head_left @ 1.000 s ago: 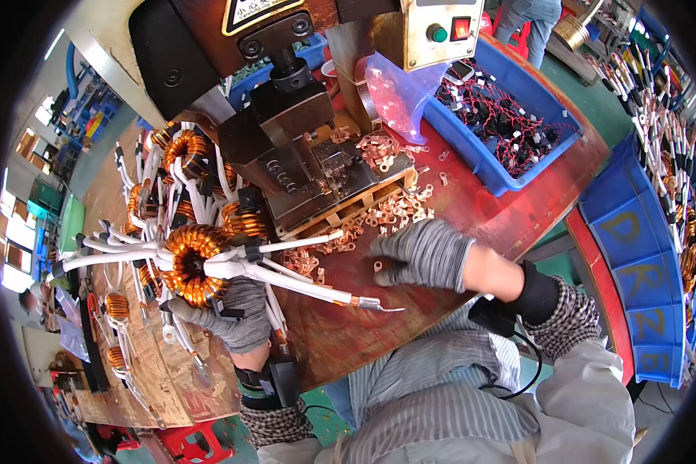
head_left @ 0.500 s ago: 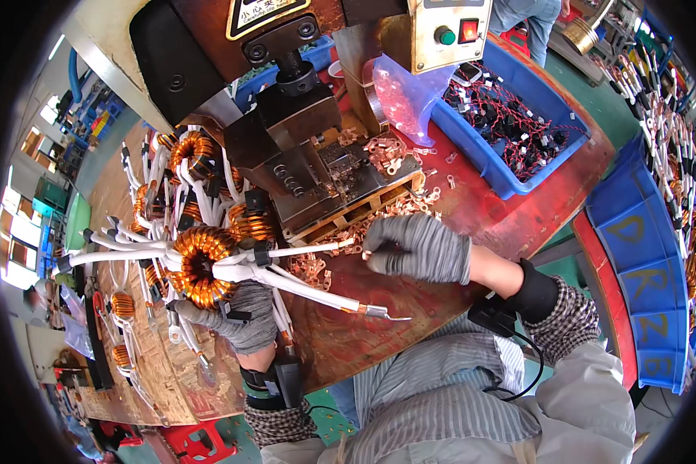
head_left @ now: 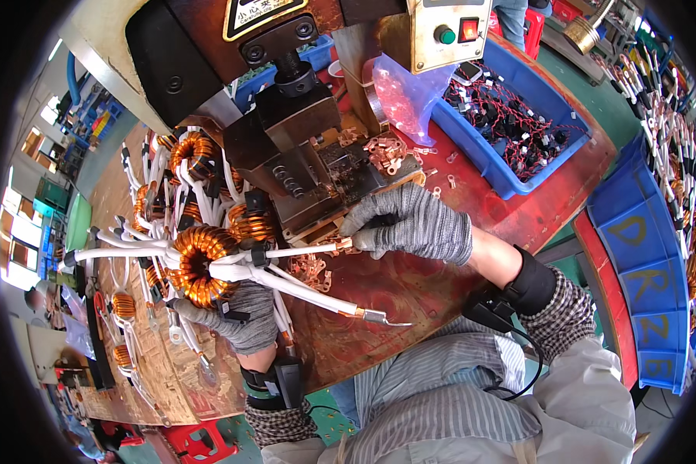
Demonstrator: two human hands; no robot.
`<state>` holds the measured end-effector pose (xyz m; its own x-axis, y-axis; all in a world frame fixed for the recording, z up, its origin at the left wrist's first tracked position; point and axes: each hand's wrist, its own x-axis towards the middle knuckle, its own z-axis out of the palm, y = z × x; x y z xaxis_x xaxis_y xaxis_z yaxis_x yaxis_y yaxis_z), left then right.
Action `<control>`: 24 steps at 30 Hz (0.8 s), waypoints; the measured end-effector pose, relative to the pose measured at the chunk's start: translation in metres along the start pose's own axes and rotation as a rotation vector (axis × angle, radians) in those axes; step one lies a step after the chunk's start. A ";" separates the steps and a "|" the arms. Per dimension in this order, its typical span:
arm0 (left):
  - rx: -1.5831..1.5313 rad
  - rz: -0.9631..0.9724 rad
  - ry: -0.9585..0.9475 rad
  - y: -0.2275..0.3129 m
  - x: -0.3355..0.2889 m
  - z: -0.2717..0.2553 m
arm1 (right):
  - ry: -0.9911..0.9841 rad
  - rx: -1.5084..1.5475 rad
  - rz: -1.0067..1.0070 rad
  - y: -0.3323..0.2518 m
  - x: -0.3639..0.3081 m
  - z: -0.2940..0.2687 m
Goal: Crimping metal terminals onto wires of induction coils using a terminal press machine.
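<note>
From my remote position, I view the work through the head camera. The workpiece, a copper-wound toroidal coil (head_left: pixel 202 264), is held over the left half of the desk (head_left: pixel 363 348), inward from its near edge. The gloved left hand (head_left: pixel 245 319) grasps the coil from below; its fingertips are partly hidden behind the winding.

The gloved right hand (head_left: pixel 419 226) is at the upper white lead (head_left: pixel 298 251), which extends rightward from the coil. Its fingers are pinched on a copper terminal (head_left: pixel 343 244) at the lead's tip. The lower white lead (head_left: pixel 313 295) ends in a silver-coloured lug (head_left: pixel 376 316), pointing toward the desk's near edge.

Loose copper lugs (head_left: pixel 309 271) lie beneath the upper lead. I locate the press (head_left: pixel 298 116) beyond the hands, toward the desk's far edge. Further toroidal coils (head_left: pixel 194 153) are heaped left of it. A blue bin (head_left: pixel 483 164) of red-wired black components sits toward the desk's right edge. Past that edge stands a blue crate (head_left: pixel 630 232) filled with white-leaded coils.
</note>
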<state>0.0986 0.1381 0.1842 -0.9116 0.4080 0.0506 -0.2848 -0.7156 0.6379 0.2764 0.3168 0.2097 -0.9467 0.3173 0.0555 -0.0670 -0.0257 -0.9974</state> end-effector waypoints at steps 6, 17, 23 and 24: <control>0.079 0.020 -0.031 -0.004 -0.005 0.002 | -0.078 0.050 0.012 -0.003 0.001 -0.007; 0.021 -0.142 -0.247 0.002 0.002 0.038 | 0.047 0.129 -0.040 -0.003 0.023 -0.030; 0.142 -0.029 -0.141 -0.005 0.000 0.041 | 0.108 0.211 0.034 -0.002 0.039 -0.032; 0.156 -0.017 -0.227 -0.004 0.005 0.033 | 0.116 0.220 0.031 -0.003 0.041 -0.032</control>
<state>0.1053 0.1615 0.2076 -0.8120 0.5488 0.1988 -0.2345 -0.6186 0.7499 0.2483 0.3605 0.2135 -0.9079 0.4190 0.0064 -0.1172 -0.2391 -0.9639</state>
